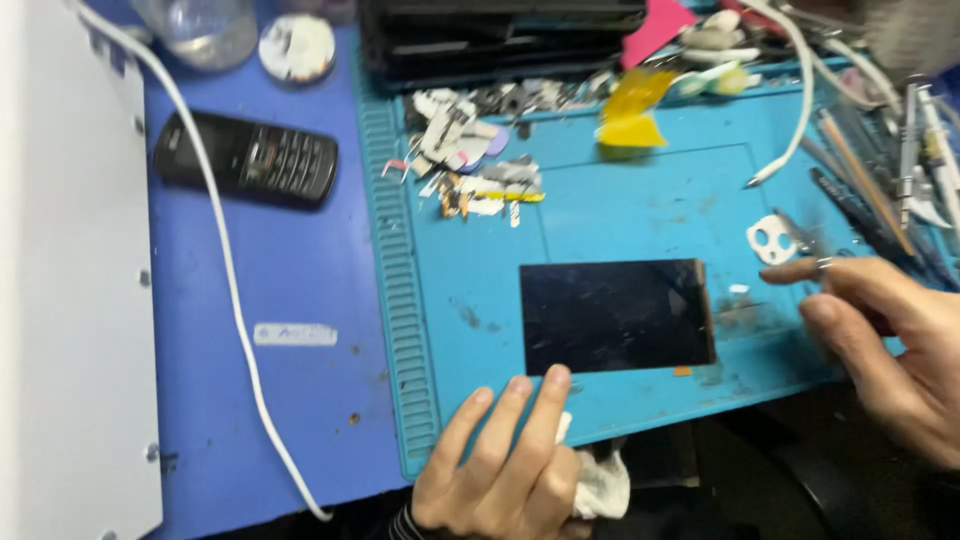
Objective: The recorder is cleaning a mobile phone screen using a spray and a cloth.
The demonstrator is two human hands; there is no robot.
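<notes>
A blue worktop (290,290) carries a teal repair mat (600,210), and on the mat's near part lies a dark rectangular screen panel (615,315), flat and face up. The left hand (500,470) rests at the mat's near edge, fingers (545,405) stretched and slightly apart with the fingertips just touching the panel's near edge, a white cloth (600,485) tucked under the palm. The right hand (890,340), right of the panel, pinches thin metal tweezers (800,237) beside a small white camera-hole piece (768,240); a black keypad phone (245,158) lies well to the left.
</notes>
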